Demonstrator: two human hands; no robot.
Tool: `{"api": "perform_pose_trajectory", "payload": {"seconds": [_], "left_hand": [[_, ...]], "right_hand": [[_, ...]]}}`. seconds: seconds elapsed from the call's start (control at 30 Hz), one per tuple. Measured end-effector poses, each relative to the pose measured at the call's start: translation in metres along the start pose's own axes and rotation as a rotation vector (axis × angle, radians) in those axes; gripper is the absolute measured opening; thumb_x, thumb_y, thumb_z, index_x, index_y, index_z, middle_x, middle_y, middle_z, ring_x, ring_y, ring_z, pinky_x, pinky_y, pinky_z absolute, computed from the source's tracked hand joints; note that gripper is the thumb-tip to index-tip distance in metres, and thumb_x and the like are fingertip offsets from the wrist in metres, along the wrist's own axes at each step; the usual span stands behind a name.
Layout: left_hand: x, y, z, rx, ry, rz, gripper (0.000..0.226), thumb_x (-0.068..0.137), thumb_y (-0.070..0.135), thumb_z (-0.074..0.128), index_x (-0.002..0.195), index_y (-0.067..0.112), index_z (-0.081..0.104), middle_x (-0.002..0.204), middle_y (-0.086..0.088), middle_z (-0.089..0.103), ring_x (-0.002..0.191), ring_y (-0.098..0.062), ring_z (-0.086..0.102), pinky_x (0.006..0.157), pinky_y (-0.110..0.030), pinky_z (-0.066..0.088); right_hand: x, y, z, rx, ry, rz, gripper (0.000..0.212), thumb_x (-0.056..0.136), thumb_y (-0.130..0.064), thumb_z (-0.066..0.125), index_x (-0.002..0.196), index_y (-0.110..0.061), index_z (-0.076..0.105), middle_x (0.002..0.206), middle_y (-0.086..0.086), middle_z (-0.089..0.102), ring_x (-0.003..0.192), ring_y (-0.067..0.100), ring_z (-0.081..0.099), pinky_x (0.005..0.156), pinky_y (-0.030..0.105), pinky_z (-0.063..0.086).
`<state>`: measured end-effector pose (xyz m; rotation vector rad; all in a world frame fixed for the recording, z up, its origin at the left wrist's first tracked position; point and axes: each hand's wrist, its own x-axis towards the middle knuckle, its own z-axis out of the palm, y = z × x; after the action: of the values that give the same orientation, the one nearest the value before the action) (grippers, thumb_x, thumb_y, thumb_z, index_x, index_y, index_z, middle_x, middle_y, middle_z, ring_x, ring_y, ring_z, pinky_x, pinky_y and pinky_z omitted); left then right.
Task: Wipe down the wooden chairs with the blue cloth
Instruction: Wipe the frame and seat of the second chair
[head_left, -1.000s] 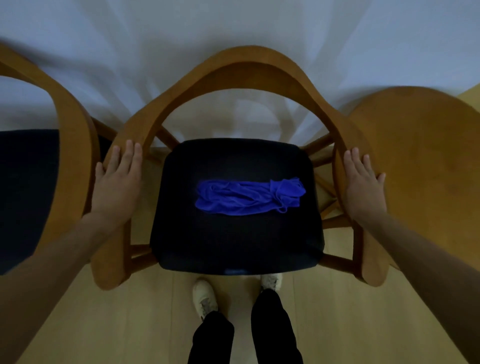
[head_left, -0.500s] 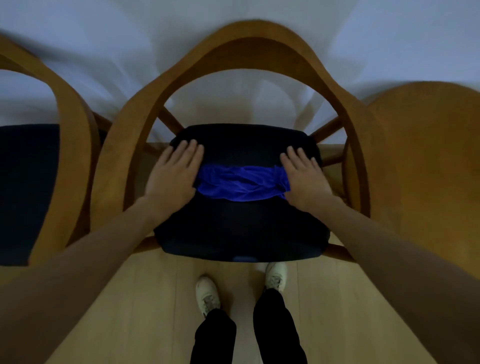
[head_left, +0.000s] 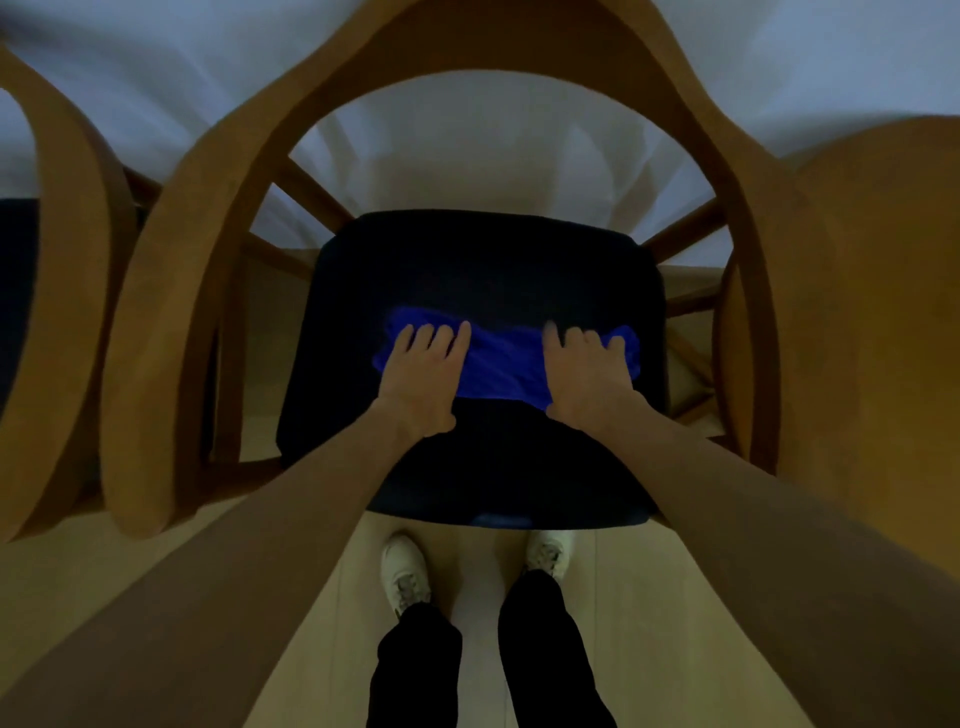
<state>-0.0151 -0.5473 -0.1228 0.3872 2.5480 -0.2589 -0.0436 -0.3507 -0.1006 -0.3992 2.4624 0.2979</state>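
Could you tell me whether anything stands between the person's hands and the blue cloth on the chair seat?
Nothing visible does. The left hand and right hand both lie directly on the crumpled blue cloth, which rests on the dark padded seat of the curved wooden chair.

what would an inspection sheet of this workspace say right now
surface: dark seat of the middle chair, pale floor below
job's things: blue cloth bunched across the seat; more chairs left and right
clutter: nothing seen
grippers: left hand and right hand lie on the cloth ends, fingers fairly straight
cables: nothing seen
surroundings: white drape behind; white shoes, black trousers
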Motion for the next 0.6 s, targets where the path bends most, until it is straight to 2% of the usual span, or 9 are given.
{"api": "perform_pose_trajectory", "payload": {"seconds": [0.07, 0.1, 0.2, 0.27, 0.33, 0.4, 0.47, 0.53, 0.6], "left_hand": [[-0.008, 0.003, 0.003, 0.031, 0.036, 0.02, 0.102, 0.068, 0.05, 0.074, 0.148, 0.016, 0.022, 0.143, -0.014, 0.032, 0.128, -0.033, 0.033, 0.111, -0.046, 0.026], [-0.012, 0.005, 0.006, 0.043, 0.072, 0.048, 0.089, 0.07, 0.047, 0.073, 0.143, 0.018, 0.032, 0.142, -0.014, 0.033, 0.127, -0.033, 0.034, 0.109, -0.046, 0.028], [-0.028, 0.013, 0.015, 0.047, 0.141, 0.178, 0.061, 0.074, 0.038, 0.07, 0.129, 0.018, 0.052, 0.142, -0.012, 0.037, 0.132, -0.032, 0.033, 0.112, -0.045, 0.024], [-0.041, 0.021, 0.022, 0.015, 0.067, 0.244, 0.053, 0.078, 0.036, 0.067, 0.126, 0.018, 0.053, 0.134, -0.007, 0.048, 0.127, -0.026, 0.042, 0.116, -0.043, 0.02], [-0.055, 0.027, 0.028, -0.086, 0.024, 0.219, 0.051, 0.081, 0.034, 0.066, 0.126, 0.018, 0.047, 0.121, -0.003, 0.057, 0.11, -0.021, 0.055, 0.11, -0.038, 0.029], [-0.071, 0.029, 0.032, -0.225, 0.019, 0.136, 0.058, 0.081, 0.031, 0.067, 0.129, 0.018, 0.037, 0.112, -0.002, 0.057, 0.094, -0.019, 0.059, 0.084, -0.031, 0.043], [-0.086, 0.029, 0.037, -0.35, -0.021, 0.069, 0.073, 0.079, 0.033, 0.068, 0.136, 0.017, 0.026, 0.106, -0.001, 0.055, 0.086, -0.019, 0.058, 0.065, -0.029, 0.04], [-0.101, 0.029, 0.04, -0.42, -0.098, 0.04, 0.073, 0.08, 0.036, 0.065, 0.138, 0.018, 0.026, 0.105, -0.002, 0.055, 0.087, -0.02, 0.058, 0.063, -0.031, 0.041], [-0.116, 0.029, 0.044, -0.429, -0.167, 0.034, 0.048, 0.081, 0.035, 0.061, 0.124, 0.022, 0.044, 0.105, -0.001, 0.057, 0.09, -0.02, 0.059, 0.065, -0.032, 0.04]], "right_hand": [[-0.005, 0.004, 0.004, -0.068, -0.041, -0.017, 0.065, 0.08, -0.041, 0.071, 0.136, -0.016, 0.047, 0.134, 0.015, 0.042, 0.124, 0.032, 0.042, 0.105, 0.053, 0.033], [-0.009, 0.007, 0.008, -0.086, -0.034, -0.055, 0.058, 0.08, -0.042, 0.071, 0.129, -0.019, 0.053, 0.135, 0.015, 0.04, 0.125, 0.033, 0.039, 0.105, 0.053, 0.032], [-0.024, 0.011, 0.026, -0.067, -0.008, -0.277, 0.055, 0.077, -0.044, 0.071, 0.124, -0.019, 0.055, 0.136, 0.011, 0.042, 0.124, 0.031, 0.041, 0.104, 0.048, 0.032], [-0.038, 0.013, 0.04, 0.024, -0.03, -0.352, 0.055, 0.079, -0.035, 0.072, 0.125, -0.017, 0.047, 0.124, 0.007, 0.053, 0.111, 0.025, 0.053, 0.096, 0.041, 0.04], [-0.05, 0.016, 0.049, 0.105, -0.032, -0.353, 0.063, 0.078, -0.033, 0.073, 0.127, -0.016, 0.038, 0.118, 0.006, 0.055, 0.105, 0.023, 0.056, 0.09, 0.037, 0.044], [-0.059, 0.019, 0.05, 0.181, -0.049, -0.336, 0.078, 0.076, -0.036, 0.075, 0.135, -0.018, 0.028, 0.12, 0.006, 0.053, 0.108, 0.024, 0.054, 0.09, 0.039, 0.047], [-0.066, 0.018, 0.05, 0.214, -0.095, -0.335, 0.085, 0.075, -0.038, 0.074, 0.141, -0.02, 0.024, 0.123, 0.006, 0.05, 0.111, 0.025, 0.051, 0.092, 0.041, 0.048], [-0.074, 0.012, 0.049, 0.167, -0.142, -0.369, 0.077, 0.078, -0.038, 0.071, 0.141, -0.02, 0.031, 0.123, 0.006, 0.048, 0.111, 0.025, 0.049, 0.09, 0.04, 0.049], [-0.081, 0.001, 0.048, 0.111, -0.172, -0.416, 0.06, 0.083, -0.038, 0.067, 0.134, -0.018, 0.044, 0.121, 0.006, 0.047, 0.109, 0.024, 0.048, 0.087, 0.037, 0.049]]}}
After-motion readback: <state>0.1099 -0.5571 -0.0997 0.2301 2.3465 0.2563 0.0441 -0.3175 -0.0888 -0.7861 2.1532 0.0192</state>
